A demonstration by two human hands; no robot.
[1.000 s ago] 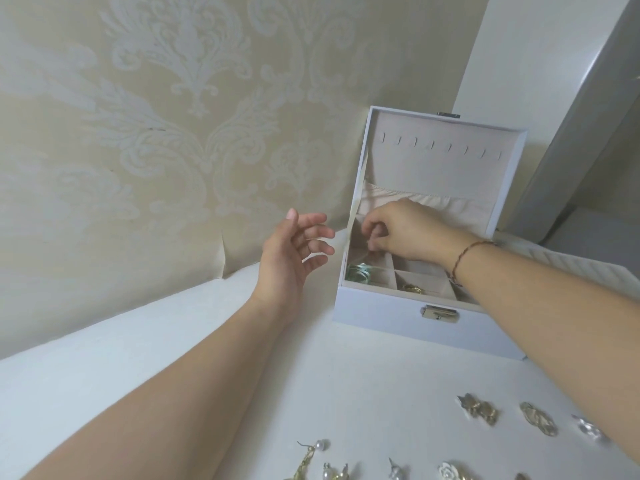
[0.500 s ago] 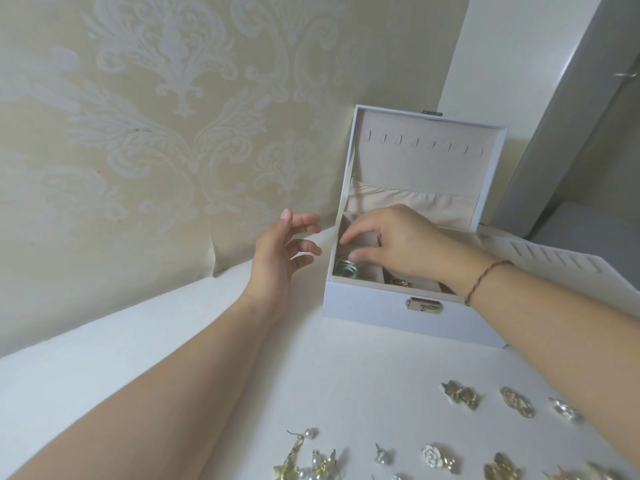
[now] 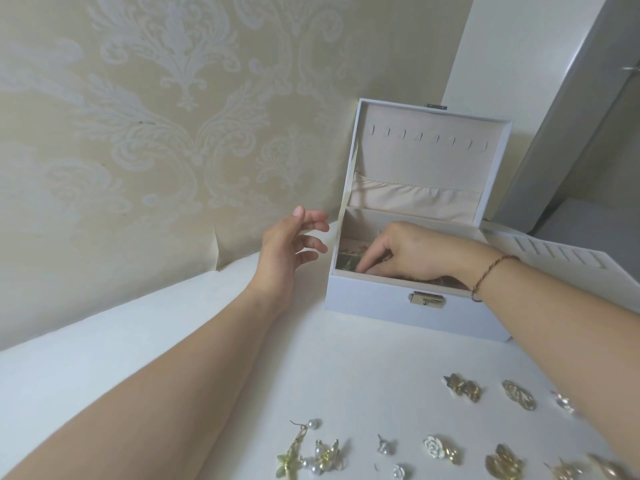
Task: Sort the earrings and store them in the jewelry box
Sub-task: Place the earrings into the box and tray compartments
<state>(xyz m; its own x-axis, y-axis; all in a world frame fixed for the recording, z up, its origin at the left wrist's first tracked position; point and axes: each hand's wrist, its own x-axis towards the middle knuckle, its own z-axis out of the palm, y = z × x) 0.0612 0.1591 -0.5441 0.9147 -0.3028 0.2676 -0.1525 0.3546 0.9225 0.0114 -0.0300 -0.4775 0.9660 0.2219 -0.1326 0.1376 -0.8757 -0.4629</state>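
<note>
My right hand (image 3: 412, 252) reaches into the jewelry box (image 3: 412, 306), fingers curled; what they hold I cannot tell. Left hand (image 3: 287, 247) hovers relaxed. The earrings (image 3: 462, 386), lower frame, look light and snaggy: pinch their bodies.

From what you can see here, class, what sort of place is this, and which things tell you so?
Probably a room in a home, perhaps a bedroom. Patterned wallpaper covers the wall, an open jewelry box stands on a white table, and earrings lie spread out in front of it.
</note>
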